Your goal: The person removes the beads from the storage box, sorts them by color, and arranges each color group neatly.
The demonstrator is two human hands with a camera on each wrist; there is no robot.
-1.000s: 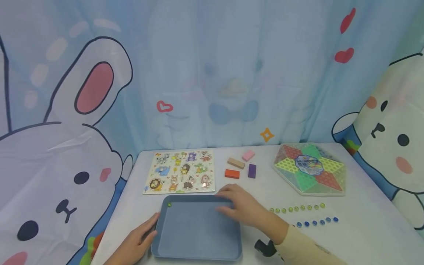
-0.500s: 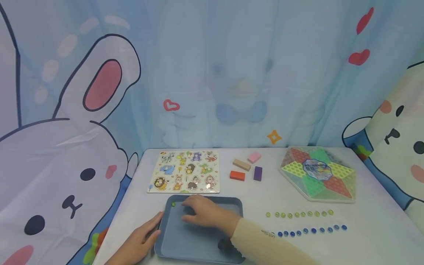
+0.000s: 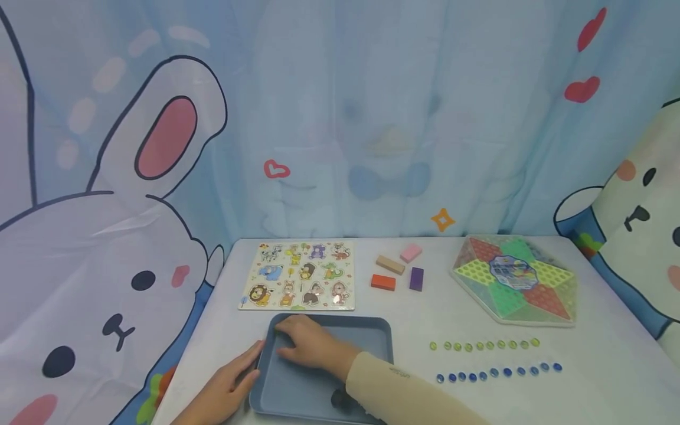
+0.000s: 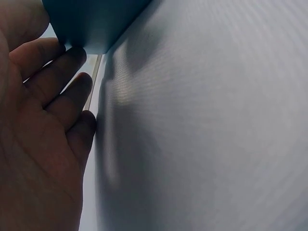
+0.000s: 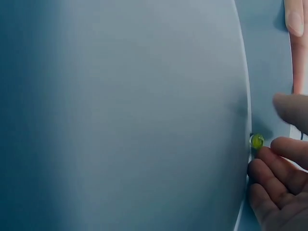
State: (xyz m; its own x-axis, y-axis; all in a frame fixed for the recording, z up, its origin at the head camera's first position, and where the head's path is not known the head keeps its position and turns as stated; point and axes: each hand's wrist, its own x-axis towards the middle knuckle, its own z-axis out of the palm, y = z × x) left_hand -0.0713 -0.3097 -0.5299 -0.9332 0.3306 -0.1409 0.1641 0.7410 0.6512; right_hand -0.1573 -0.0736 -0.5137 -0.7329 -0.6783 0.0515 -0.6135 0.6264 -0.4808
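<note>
A blue-grey rectangular tray lies at the table's near side. My right hand reaches into its far left corner, thumb held apart from the fingers. In the right wrist view a green glass marble sits against the tray wall, right at the fingertips and outside any pinch. The hand mostly covers that marble in the head view. My left hand rests along the tray's left side, fingers extended; the left wrist view has its fingertips against the tray's outer wall.
Right of the tray run a row of yellow-green marbles and a row of blue marbles. Behind stand an animal puzzle board, several small blocks, including an orange block, and a hexagonal game board. A curtain hangs behind the table.
My right hand has moved left across the tray, from its right rim to the marble in the far left corner. My left hand stays at the tray's side. The head view has shifted slightly.
</note>
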